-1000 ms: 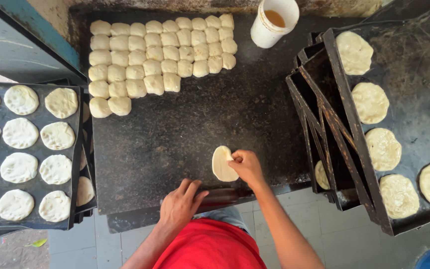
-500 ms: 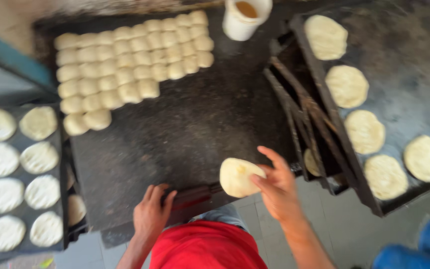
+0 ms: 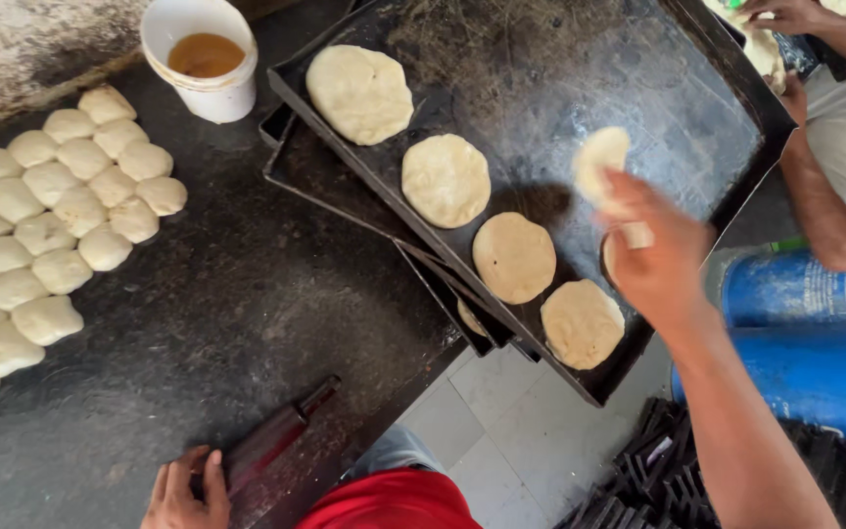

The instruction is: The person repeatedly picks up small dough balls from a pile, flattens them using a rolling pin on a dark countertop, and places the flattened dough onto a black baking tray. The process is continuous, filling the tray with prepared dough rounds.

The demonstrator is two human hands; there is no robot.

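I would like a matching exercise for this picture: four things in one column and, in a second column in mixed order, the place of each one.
Things:
1. white cup
2. rolling pin
3. dough balls
4. flat dough piece

Places:
A. in rows on the dark table, at the left
B. in the right hand, above the black tray
C. beside the tray's top left corner
D. at the table's near edge, by the left hand

Pairs: 1-C, 2-D, 3-A, 4-B
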